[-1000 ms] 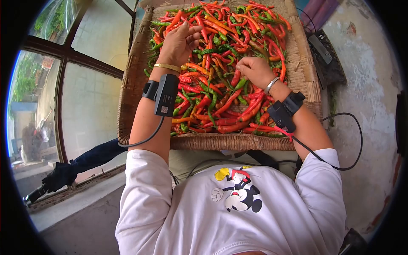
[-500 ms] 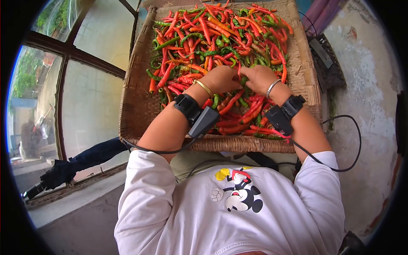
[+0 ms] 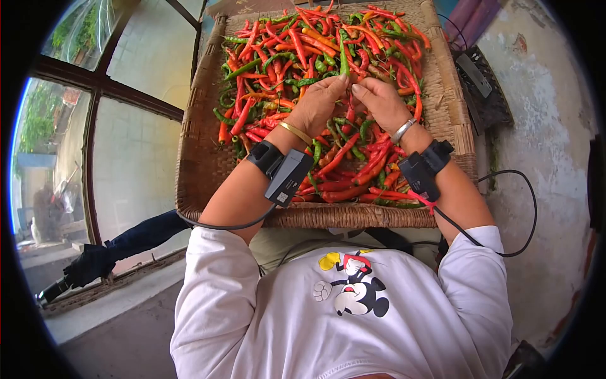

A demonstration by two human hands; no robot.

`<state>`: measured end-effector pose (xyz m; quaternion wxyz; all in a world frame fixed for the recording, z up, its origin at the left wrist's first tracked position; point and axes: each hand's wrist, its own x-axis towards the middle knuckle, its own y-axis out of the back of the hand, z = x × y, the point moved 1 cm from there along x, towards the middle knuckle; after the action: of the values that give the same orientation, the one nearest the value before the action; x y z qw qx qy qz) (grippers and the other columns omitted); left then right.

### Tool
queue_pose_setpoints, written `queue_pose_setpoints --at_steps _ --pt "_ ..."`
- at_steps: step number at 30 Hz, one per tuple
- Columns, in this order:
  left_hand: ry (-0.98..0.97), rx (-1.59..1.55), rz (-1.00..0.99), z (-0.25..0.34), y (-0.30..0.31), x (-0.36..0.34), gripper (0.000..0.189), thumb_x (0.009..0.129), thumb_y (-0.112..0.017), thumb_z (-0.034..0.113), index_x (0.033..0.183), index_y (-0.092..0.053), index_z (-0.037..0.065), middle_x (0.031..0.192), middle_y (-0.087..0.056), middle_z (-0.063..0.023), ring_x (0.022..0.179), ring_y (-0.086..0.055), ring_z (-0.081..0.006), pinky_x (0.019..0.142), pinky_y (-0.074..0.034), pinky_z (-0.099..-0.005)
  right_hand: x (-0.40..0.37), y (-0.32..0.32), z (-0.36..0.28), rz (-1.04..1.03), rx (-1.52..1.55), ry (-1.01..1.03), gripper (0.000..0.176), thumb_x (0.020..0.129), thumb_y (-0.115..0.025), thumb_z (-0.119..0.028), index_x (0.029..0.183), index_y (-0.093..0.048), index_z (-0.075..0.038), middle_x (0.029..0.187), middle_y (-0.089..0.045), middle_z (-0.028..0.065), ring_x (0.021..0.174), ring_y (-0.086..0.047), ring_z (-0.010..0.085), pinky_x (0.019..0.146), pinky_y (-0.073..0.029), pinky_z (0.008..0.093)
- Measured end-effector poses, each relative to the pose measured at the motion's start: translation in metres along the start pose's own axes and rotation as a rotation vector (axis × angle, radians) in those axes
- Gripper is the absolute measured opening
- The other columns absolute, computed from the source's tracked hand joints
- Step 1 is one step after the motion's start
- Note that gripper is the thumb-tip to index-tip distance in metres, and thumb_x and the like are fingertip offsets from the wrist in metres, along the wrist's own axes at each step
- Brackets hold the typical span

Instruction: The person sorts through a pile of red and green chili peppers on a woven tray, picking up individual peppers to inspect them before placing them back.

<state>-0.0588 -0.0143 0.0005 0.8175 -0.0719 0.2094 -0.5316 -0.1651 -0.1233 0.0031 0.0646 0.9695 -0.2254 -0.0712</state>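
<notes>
A long green chili pepper [image 3: 344, 54] points upward from the thumb and fingers of my left hand [image 3: 320, 102], which is closed on its lower end. Close beside it, my right hand [image 3: 384, 106] is curled with the thumb against the fingers. Whatever lies in that pinch, if anything, is hidden. Both hands are over a woven basket tray [image 3: 454, 114] holding a heap of red chili peppers [image 3: 278, 38], with green and orange ones among them. More red peppers [image 3: 344, 189] lie below my hands, towards the near rim.
On the left is a window [image 3: 139, 139] with dark frames. A folded dark umbrella [image 3: 145, 232] leans along its sill. A dark crate-like object [image 3: 480, 82] is right of the tray, by a worn wall [image 3: 536, 95]. Black cables [image 3: 533, 202] run from my wrist devices.
My hands have shifted slightly up and turned, so the thumbs now show. A green chili pepper now stands out above my left thumb; earlier it was not visible there.
</notes>
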Motion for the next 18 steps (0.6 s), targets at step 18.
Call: queue_pose_setpoints --at_steps 18 --pt "0.260 -0.207 0.097 0.004 0.011 0.004 0.017 0.084 -0.051 0.022 0.081 -0.055 0.006 0.067 -0.054 0.0010 0.055 -0.050 -0.0066 0.047 -0.039 -0.0197 -0.010 -0.008 -0.010 0.002 -0.084 0.208 0.030 0.085 -0.052 -0.027 0.073 -0.059 0.000 0.054 -0.053 0.0008 0.051 -0.052 0.0068 0.047 -0.043 0.0231"
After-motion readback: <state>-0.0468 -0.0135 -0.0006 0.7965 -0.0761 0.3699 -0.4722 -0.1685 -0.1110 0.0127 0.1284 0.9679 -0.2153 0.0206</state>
